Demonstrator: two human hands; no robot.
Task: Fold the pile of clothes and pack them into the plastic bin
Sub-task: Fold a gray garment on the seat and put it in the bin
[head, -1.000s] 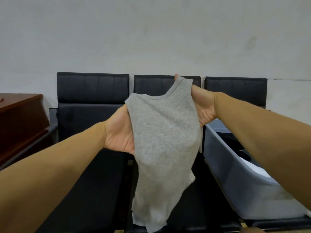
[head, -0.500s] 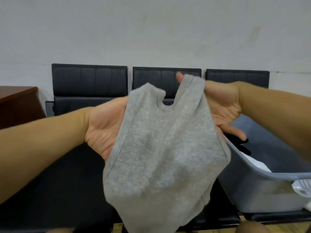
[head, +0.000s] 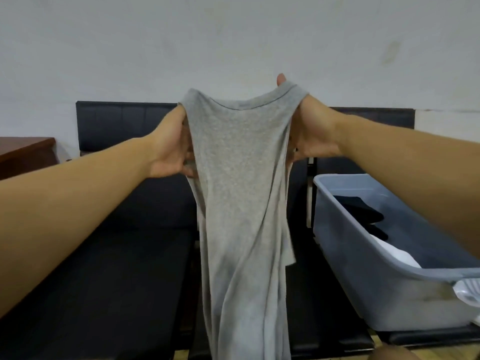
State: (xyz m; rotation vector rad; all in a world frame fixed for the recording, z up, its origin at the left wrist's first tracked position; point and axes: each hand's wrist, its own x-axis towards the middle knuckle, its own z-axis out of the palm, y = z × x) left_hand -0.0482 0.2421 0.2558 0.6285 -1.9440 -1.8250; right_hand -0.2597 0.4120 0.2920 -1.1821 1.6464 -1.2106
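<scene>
Here the left hand (head: 171, 149) and right hand (head: 313, 133) each pinch the grey tank top (head: 241, 203), which shows no readable label.

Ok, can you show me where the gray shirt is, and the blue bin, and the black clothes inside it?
gray shirt (head: 241, 178): head view, on the middle of its front.
blue bin (head: 363, 258): head view, on its near side wall.
black clothes (head: 363, 216): head view, on the folded top.

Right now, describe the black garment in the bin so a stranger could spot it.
Start at the row of black chairs. On the rightmost seat sits the grey plastic bin. Inside, toward its far end, lies the black garment, dark against the white fabric beside it.
</scene>
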